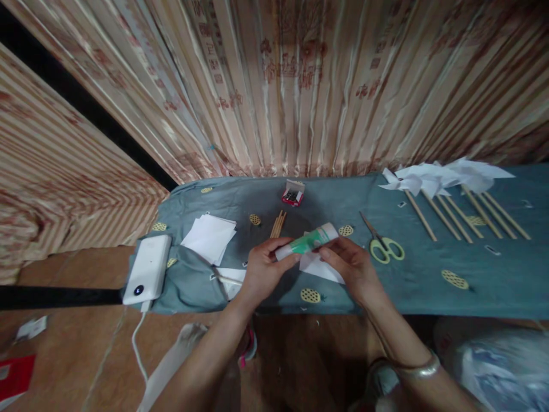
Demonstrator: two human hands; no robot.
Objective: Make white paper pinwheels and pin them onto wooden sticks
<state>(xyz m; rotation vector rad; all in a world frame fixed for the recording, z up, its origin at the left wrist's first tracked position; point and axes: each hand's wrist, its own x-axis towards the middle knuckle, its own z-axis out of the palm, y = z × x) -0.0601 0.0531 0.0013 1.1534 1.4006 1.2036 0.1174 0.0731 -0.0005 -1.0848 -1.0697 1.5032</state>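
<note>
Above the bench (412, 292), front-middle, left grip (261, 266) was wrapped round one end of a green-and-white tube (306, 243). Right grip (354, 266) sat at its other end, by a white sheet (319, 268); couldn't tell which it pinched. Judgement: steady tube, light pressure, uncreased sheet worked best.

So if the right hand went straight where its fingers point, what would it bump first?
Probably the white-and-green tube, close to the right hand; whether they already touch is unclear. The left hand holds the tube's other end.
</note>
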